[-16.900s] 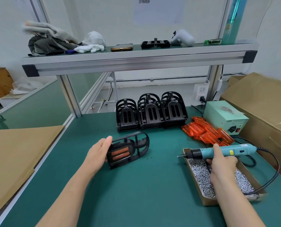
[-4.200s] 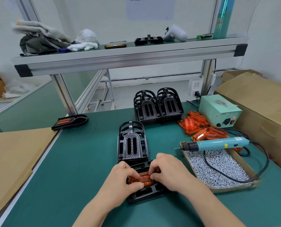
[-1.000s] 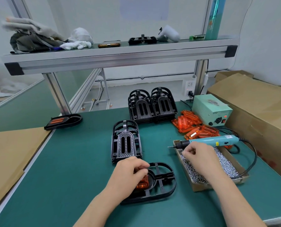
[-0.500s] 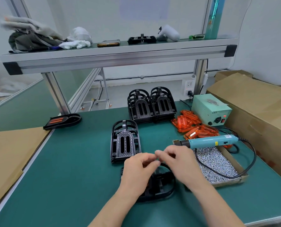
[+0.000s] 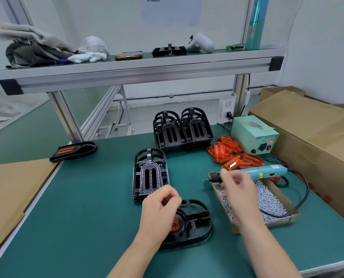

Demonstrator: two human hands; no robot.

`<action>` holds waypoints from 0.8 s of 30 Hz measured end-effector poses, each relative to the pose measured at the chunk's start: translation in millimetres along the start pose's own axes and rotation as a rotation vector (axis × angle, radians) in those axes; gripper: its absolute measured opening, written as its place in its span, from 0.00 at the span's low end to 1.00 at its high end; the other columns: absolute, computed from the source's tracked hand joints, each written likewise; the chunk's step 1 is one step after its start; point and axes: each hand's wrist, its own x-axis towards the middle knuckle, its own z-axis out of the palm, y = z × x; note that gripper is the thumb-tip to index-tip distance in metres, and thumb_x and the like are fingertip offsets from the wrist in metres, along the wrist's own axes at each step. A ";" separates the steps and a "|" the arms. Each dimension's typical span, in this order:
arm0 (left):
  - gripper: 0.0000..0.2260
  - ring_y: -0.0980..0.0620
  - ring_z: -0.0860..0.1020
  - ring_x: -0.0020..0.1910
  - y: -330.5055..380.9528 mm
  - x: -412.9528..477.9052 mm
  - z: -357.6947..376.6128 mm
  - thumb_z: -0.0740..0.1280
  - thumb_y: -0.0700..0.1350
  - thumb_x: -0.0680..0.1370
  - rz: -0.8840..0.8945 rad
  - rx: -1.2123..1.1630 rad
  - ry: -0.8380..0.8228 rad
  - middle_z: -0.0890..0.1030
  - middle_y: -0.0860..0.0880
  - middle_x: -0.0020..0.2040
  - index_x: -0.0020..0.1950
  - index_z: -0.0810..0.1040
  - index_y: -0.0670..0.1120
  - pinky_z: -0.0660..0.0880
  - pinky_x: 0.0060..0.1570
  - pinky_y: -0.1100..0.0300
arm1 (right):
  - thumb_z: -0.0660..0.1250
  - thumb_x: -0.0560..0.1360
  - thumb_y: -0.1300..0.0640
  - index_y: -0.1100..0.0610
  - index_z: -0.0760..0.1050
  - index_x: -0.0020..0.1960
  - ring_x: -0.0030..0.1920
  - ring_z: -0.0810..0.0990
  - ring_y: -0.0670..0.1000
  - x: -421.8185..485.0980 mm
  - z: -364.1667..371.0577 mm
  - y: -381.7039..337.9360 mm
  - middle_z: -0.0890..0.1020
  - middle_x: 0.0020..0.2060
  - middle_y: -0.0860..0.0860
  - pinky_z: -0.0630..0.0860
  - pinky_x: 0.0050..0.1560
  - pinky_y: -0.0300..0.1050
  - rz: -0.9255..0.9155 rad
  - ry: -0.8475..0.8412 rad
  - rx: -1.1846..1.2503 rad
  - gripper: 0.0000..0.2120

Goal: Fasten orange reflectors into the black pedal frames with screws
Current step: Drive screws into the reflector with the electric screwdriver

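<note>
A black pedal frame (image 5: 196,221) lies flat on the green mat in front of me, with an orange reflector (image 5: 175,225) seated in its left part. My left hand (image 5: 159,205) hovers over that end, fingertips pinched together; whether something small is between them I cannot tell. My right hand (image 5: 237,189), blurred, is above the cardboard box of screws (image 5: 271,201) with fingers apart, close to the tip of the blue electric screwdriver (image 5: 263,171) lying across the box. Loose orange reflectors (image 5: 227,151) are piled behind the box.
A short stack of empty frames (image 5: 151,175) lies just behind the worked frame, and two taller stacks (image 5: 183,131) stand farther back. One frame with reflectors (image 5: 72,151) rests at the mat's left edge. A green power unit (image 5: 253,135) and large cartons (image 5: 317,133) line the right side.
Half a second ago both hands met over the frame. My right hand has since swung right toward the screwdriver; my left hand stays over the frame.
</note>
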 end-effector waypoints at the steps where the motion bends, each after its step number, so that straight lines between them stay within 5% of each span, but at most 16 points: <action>1: 0.08 0.53 0.65 0.32 0.4 0.5 -2.1 0.65 0.44 0.68 -0.040 -0.040 0.006 0.68 0.48 0.29 0.31 0.69 0.43 0.64 0.33 0.62 | 0.69 0.80 0.56 0.59 0.75 0.48 0.39 0.74 0.50 7.3 -7.4 0.0 0.79 0.45 0.56 0.72 0.42 0.43 0.073 0.090 0.109 0.06; 4: 0.12 0.54 0.61 0.30 1.4 1.0 -6.7 0.64 0.44 0.67 -0.131 -0.143 0.019 0.64 0.51 0.28 0.28 0.64 0.46 0.61 0.30 0.65 | 0.65 0.81 0.63 0.73 0.69 0.65 0.47 0.72 0.55 23.3 -20.8 5.7 0.71 0.50 0.59 0.74 0.46 0.41 0.232 0.202 0.304 0.17; 11: 0.15 0.54 0.70 0.29 -5.3 2.4 -10.9 0.66 0.39 0.77 -0.206 -0.272 0.019 0.77 0.46 0.30 0.31 0.80 0.42 0.66 0.28 0.63 | 0.68 0.81 0.60 0.65 0.66 0.71 0.61 0.81 0.59 49.1 -20.5 0.9 0.78 0.64 0.62 0.79 0.48 0.47 0.420 0.287 0.514 0.22; 17: 0.03 0.53 0.73 0.33 -5.1 2.0 -21.8 0.69 0.39 0.72 -0.273 -0.411 -0.041 0.80 0.43 0.36 0.38 0.81 0.43 0.70 0.32 0.63 | 0.70 0.80 0.52 0.62 0.67 0.71 0.48 0.79 0.50 56.0 -14.4 3.2 0.77 0.59 0.56 0.77 0.38 0.42 0.437 0.341 0.502 0.25; 24: 0.07 0.53 0.73 0.33 -9.1 -2.2 -25.6 0.70 0.33 0.75 -0.301 -0.410 -0.144 0.81 0.44 0.39 0.42 0.83 0.43 0.73 0.37 0.62 | 0.74 0.76 0.55 0.52 0.72 0.60 0.40 0.80 0.45 33.7 -5.5 -8.3 0.79 0.46 0.48 0.77 0.42 0.42 0.243 0.293 0.648 0.16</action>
